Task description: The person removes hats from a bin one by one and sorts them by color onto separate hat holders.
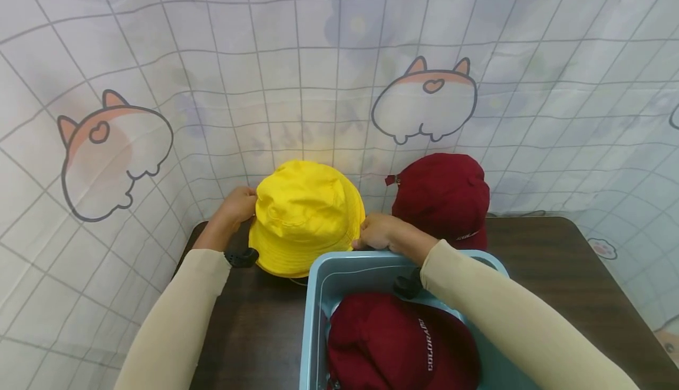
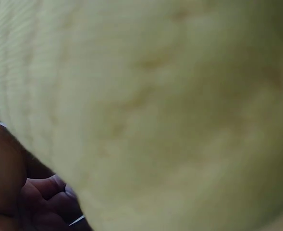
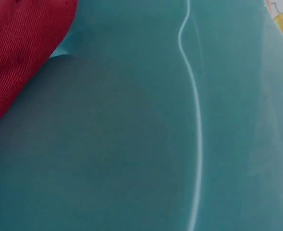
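A yellow bucket hat [image 1: 299,213] sits crown up at the back of the table, in front of the curtain. On its left side, my left hand [image 1: 237,204] grips the brim with curled fingers. My right hand [image 1: 379,231] pinches the brim's right edge, reaching over a light blue bin [image 1: 313,325]. Blurred yellowish fabric [image 2: 170,115] fills most of the left wrist view, with part of the left hand [image 2: 45,202] at lower left. The right wrist view looks at the bin's inner wall [image 3: 131,144], and the right fingers are hidden there.
One dark red cap [image 1: 392,343] with white lettering lies inside the bin. Another dark red cap [image 1: 442,195] stands behind the bin, beside the right forearm. A white grid-patterned curtain [image 1: 318,72] closes off the back of the dark wooden table [image 1: 551,272].
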Available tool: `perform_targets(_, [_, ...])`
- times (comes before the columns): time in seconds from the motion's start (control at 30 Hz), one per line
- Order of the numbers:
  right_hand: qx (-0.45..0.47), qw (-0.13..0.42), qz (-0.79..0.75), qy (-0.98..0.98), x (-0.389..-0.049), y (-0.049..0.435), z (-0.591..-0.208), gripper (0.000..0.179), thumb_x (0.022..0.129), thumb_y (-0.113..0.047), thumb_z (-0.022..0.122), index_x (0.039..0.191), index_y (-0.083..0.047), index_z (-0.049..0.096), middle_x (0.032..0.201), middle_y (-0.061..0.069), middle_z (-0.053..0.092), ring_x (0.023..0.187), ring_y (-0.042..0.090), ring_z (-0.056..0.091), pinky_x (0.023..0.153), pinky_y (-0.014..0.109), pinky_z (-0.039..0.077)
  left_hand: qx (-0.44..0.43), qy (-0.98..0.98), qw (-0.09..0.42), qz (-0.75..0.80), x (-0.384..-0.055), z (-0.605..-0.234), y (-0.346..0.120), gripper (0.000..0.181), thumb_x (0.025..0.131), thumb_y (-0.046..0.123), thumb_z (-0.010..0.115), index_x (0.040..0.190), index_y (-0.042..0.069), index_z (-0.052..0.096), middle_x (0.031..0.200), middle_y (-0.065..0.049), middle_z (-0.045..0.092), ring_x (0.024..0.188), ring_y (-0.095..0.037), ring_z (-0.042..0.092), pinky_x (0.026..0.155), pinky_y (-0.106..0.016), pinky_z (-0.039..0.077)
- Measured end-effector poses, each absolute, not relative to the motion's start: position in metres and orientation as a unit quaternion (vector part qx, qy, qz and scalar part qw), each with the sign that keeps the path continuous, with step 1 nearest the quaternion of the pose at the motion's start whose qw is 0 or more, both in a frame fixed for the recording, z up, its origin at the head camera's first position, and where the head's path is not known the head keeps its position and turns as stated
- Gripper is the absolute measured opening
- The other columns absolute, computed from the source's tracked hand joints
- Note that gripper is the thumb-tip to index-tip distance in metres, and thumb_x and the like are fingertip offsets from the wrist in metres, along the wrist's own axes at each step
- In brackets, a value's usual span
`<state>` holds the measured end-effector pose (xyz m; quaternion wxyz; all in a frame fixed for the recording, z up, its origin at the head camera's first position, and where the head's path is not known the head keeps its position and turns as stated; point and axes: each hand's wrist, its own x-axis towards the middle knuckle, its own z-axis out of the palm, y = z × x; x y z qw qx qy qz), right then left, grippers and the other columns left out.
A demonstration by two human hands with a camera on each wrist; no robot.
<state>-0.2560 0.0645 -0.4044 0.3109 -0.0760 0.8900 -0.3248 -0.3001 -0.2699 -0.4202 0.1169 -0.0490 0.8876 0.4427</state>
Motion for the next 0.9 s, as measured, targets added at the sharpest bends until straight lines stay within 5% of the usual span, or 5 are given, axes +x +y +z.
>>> perform_targets(0.27, [-0.107,0.297,-0.273,0.909,-0.260,0.063,-0.406,0.030,0.092,-0.023,0.074,0.067,-0.011,0.065,0.068,-0.001,0.051,0.065,0.018,0.053,0.056,0.026,0.044,-0.052,0.894,0.094,0.434,-0.298,-0.426,-0.265,0.030,0.094,0.011,0.051,0.065,0.013,0.043,0.059,0.003,0.037,0.057,-0.017,0.041,0.055,-0.029,0.038])
perform_targets(0.5, [-0.101,0.324,-0.293,0.894,-0.263,0.065,-0.400,0.021,0.094,-0.022,0.073,0.081,-0.005,0.072,0.076,0.003,0.056,0.076,0.022,0.058,0.064,0.028,0.048,-0.064,0.895,0.083,0.434,-0.295,-0.425,-0.264,0.028,0.099,0.016,0.049,0.072,0.011,0.046,0.065,0.000,0.038,0.065,-0.021,0.042,0.060,-0.031,0.039])
perform_targets(0.63, [-0.109,0.330,-0.314,0.883,-0.260,0.070,-0.390,0.019,0.095,-0.019,0.072,0.090,-0.002,0.076,0.082,0.008,0.067,0.080,0.023,0.062,0.071,0.029,0.053,-0.077,0.882,0.087,0.457,-0.287,-0.419,-0.267,0.032,0.107,0.029,0.044,0.106,0.002,0.061,0.099,-0.013,0.061,0.089,-0.029,0.056,0.079,-0.040,0.052])
perform_targets(0.73, [-0.122,0.298,-0.289,0.902,-0.257,0.075,-0.379,0.018,0.094,-0.019,0.073,0.093,-0.002,0.078,0.085,0.010,0.069,0.078,0.024,0.062,0.068,0.030,0.052,-0.083,0.887,0.067,0.449,-0.273,-0.409,-0.266,0.050,0.110,0.038,0.040,0.144,0.002,0.047,0.143,-0.022,0.051,0.122,-0.038,0.054,0.101,-0.052,0.049])
perform_targets(0.9, [-0.142,0.197,-0.216,0.946,-0.247,0.082,-0.358,0.021,0.089,-0.026,0.077,0.100,-0.009,0.075,0.091,0.003,0.067,0.084,0.022,0.058,0.070,0.030,0.050,-0.070,0.911,-0.064,0.401,-0.239,-0.390,-0.260,0.048,0.109,0.033,0.041,0.146,0.005,0.047,0.140,-0.022,0.053,0.124,-0.041,0.053,0.101,-0.057,0.046])
